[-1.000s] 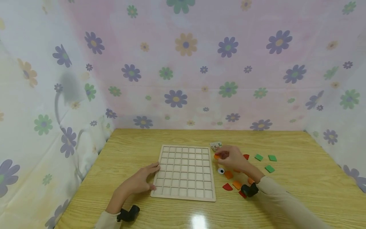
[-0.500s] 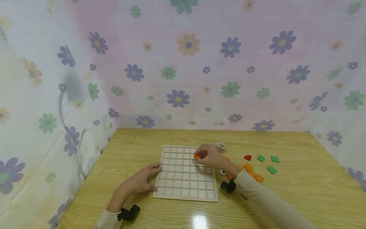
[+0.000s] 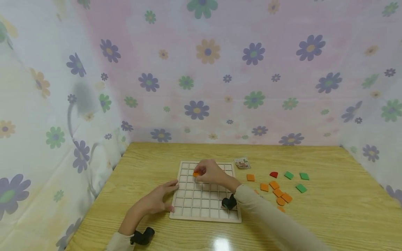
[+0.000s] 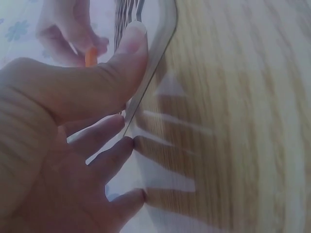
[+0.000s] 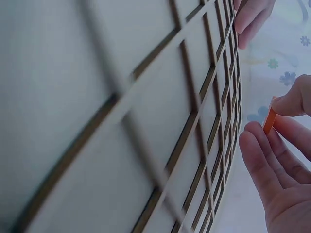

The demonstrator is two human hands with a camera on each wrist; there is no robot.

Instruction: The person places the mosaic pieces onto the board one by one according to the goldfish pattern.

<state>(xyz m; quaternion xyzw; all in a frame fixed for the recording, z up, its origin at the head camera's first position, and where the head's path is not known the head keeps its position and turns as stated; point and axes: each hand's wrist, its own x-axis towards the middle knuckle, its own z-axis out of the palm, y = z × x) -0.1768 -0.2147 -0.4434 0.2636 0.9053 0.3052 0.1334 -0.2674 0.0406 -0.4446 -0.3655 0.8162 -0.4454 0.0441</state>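
Head view: the right hand (image 3: 211, 172) pinches a flat orange piece (image 3: 196, 174) over the far left of a pale wooden grid board (image 3: 205, 219) whose left edge the spread left hand (image 3: 156, 198) touches, likely a placing step calling for squared-up lowering.

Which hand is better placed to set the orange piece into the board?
Right, I'd say: the right hand pinches the orange piece over the board, while the left hand holds nothing and rests at its left edge.

Left fingers (image 4: 112, 160) spread, thumb (image 4: 92, 90) apart; right forearm (image 3: 270, 219) angled inward, right fingers (image 5: 260, 162) pinching opposite right thumb (image 5: 294, 99).
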